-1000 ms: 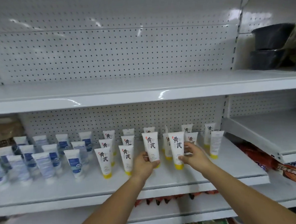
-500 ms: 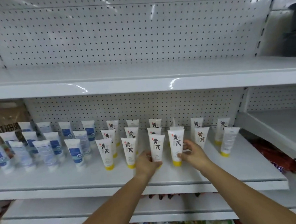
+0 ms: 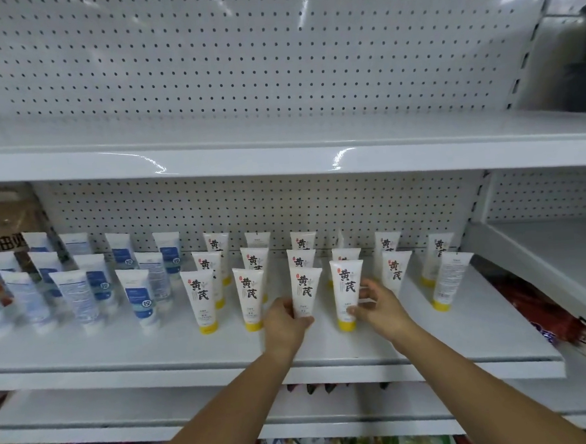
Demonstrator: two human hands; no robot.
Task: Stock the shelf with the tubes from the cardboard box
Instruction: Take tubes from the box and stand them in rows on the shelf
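Tubes [image 3: 251,296] stand cap-down in rows on the shelf [image 3: 121,352]: blue ones [image 3: 140,296] at the left, yellow-capped ones [image 3: 200,299] from the middle rightward. The left hand [image 3: 284,322] grips the bottom of a near-row tube [image 3: 306,289], fingers curled round it and hiding its cap. Just right of it, the right hand [image 3: 380,305] pinches the next tube [image 3: 346,283] above its cap. At the far right, the end tube [image 3: 449,277] shows its back.
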